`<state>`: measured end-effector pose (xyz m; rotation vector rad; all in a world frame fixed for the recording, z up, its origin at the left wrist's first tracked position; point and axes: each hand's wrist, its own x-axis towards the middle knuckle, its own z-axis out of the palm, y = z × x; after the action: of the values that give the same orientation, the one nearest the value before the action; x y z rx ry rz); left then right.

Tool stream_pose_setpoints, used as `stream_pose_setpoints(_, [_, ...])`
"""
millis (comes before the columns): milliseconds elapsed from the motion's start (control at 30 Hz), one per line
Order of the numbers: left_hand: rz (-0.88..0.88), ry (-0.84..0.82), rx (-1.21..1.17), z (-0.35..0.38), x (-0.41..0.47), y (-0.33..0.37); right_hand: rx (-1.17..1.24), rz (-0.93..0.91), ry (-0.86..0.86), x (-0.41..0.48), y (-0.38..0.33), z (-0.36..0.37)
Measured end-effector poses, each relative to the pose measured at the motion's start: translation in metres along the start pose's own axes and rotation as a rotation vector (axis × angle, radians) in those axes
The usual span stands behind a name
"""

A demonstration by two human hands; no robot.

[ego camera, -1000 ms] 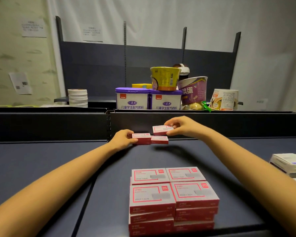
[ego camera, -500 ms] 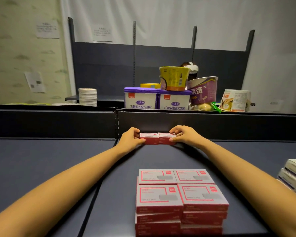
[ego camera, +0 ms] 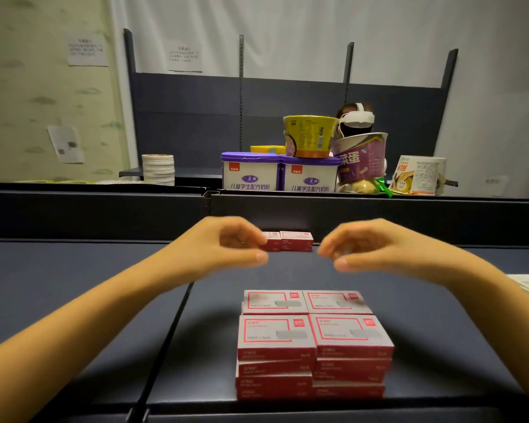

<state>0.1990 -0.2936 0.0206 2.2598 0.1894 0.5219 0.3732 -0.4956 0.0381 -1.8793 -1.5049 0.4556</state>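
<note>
Drawing back from the red boxes [ego camera: 296, 241] behind the stack [ego camera: 313, 340], my left hand [ego camera: 223, 248] and right hand [ego camera: 379, 250] are hanging loose, empty. Blurred left fingers [ego camera: 248, 238] are perhaps dragging one box askew.

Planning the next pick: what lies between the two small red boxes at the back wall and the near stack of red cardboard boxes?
Bare dark shelf surface, in the head view; left hand and right hand hover above its far end.

White tubs [ego camera: 251, 177]: 儿童学生配方奶粉 (on both); purple cup [ego camera: 361, 161]: 菜蛋; rest illeg.
</note>
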Motion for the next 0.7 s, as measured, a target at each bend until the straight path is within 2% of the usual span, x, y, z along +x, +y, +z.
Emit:
stream_pose_setpoints(100, [-0.023,-0.172,0.080,0.005,-0.024,-0.006,-0.001,0.014,-0.087,-0.024,0.012,0.008])
stream_pose_setpoints(167, [-0.030,-0.224,0.071,0.007,-0.030,-0.012,0.021,0.014,-0.118,-0.032,0.020,0.011])
stream_pose_setpoints(433, [0.020,-0.238,0.003,0.004,-0.034,-0.033,0.066,-0.031,-0.079,-0.036,0.032,0.015])
stream_pose_setpoints(567, [0.078,-0.189,0.054,0.003,-0.031,-0.035,0.047,-0.043,-0.055,-0.037,0.035,0.015])
stream_pose_setpoints(700, [0.121,-0.220,0.062,0.003,-0.030,-0.034,0.003,-0.059,-0.036,-0.040,0.039,0.015])
